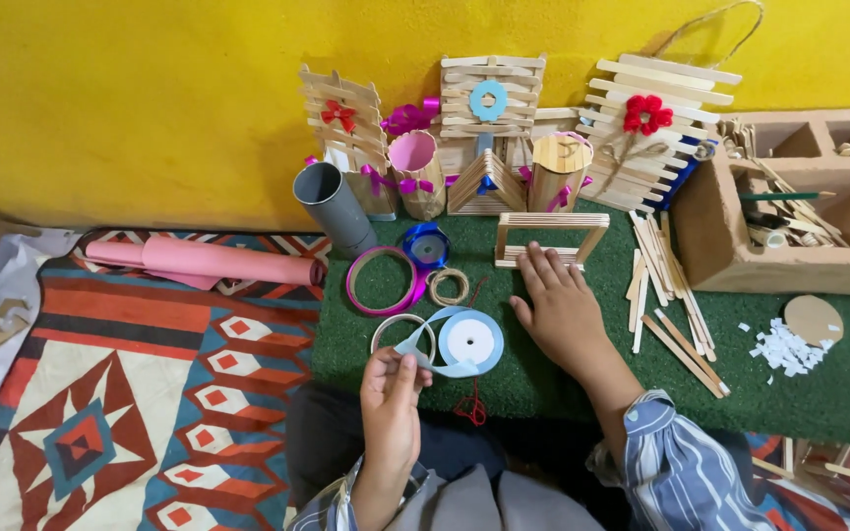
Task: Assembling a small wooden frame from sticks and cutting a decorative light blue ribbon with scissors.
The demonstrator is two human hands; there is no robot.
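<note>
Green turf mat [543, 374]; pale blue ribbon spool [471, 341] on it; pink paper roll [213, 262] left; red-blue-cream geometric rug [140, 393]; yellow wall [150, 88] behind.

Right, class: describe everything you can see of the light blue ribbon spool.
The light blue ribbon spool lies flat on the green mat, a round white core wound with pale blue satin-looking ribbon. A loose end runs left to the left hand, pinched in its fingers. The right hand rests beside it, apart.

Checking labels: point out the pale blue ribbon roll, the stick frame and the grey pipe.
pale blue ribbon roll [470, 340], head view, white hub.
stick frame [549, 220], head view, top bar.
grey pipe [338, 208], head view, outer wall.
</note>
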